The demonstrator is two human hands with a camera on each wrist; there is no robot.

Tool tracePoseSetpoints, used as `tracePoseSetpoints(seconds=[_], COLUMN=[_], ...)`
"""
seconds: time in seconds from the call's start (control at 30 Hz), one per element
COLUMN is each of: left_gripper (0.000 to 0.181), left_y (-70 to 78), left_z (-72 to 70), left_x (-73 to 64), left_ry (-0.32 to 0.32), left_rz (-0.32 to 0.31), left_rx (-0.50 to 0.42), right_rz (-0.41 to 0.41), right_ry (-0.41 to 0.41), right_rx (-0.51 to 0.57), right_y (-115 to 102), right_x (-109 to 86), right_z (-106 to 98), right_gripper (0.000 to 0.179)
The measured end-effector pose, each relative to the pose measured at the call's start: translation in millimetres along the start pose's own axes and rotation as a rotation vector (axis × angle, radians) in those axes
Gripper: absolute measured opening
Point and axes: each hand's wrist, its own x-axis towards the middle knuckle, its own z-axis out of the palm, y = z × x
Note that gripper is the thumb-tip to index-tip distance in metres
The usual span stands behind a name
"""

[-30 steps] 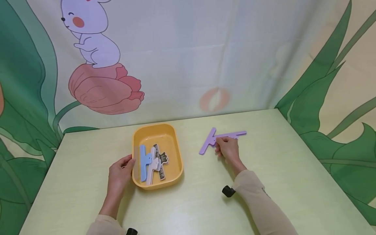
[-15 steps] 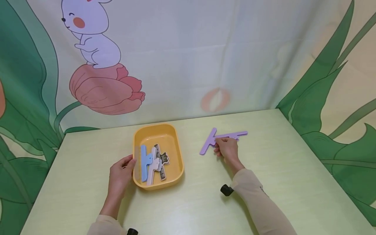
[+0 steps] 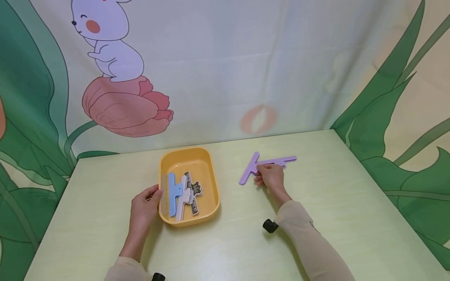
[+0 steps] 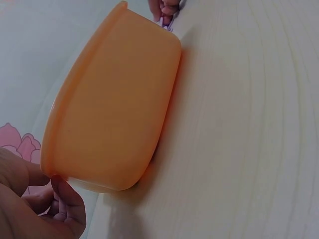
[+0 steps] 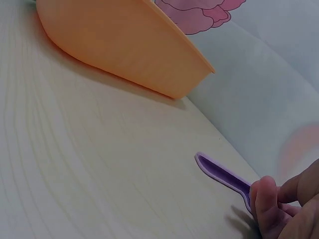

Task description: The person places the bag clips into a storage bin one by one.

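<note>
My left hand pinches the left rim of a yellow plastic tray between thumb and fingers. The left wrist view shows that grip at a corner of the tray. Inside the tray lie a blue clip, a pale pink clip and a black-and-white patterned clip, partly overlapping. To the right, my right hand pinches a long-edged purple clip by its handle, close over the table. A second purple bar-shaped clip is just behind the hand, partly hidden by it.
The pale wooden table backs onto a hanging printed cloth with a rabbit and leaves. Small black devices hang at both wrists, one by the right sleeve.
The right hand and forearm have shifted very slightly to the left, still pinching the purple clip. The left hand and the tray stay in place.
</note>
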Motion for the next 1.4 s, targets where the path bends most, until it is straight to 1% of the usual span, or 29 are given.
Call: tracePoseSetpoints(seconds=[0.17,0.37,0.67,0.83,1.2,1.4], left_gripper=[0.046,0.046,0.045,0.044,0.045,0.045], left_y=[0.3,2.1,1.4,0.5,-1.2,-0.6], left_z=[0.5,0.8,0.2,0.5,-0.3,0.7], left_x=[-0.6,-1.3,0.2,-0.1,0.0,0.1], left_ry=[-0.002,-0.002,-0.006,-0.002,-0.004,-0.006], left_rz=[-0.007,-0.006,0.01,0.019,0.02,0.016], left_rx=[0.003,0.01,0.009,0.007,-0.002,-0.002], right_rz=[0.013,-0.011,-0.081,-0.105,-0.146,-0.163], right_ry=[-0.006,-0.014,-0.031,-0.043,-0.066,-0.074], right_rx=[0.024,0.026,-0.055,-0.083,-0.088,-0.085], right_y=[-0.9,-6.1,-17.8,-27.2,-52.5,-62.2], right_x=[-1.0,-5.6,-11.4,-16.9,-28.9,-32.4], right_z=[0.6,-0.9,-11.7,-17.8,-29.8,-33.0], right_gripper=[0.022,0.021,0.024,0.026,0.025,0.026])
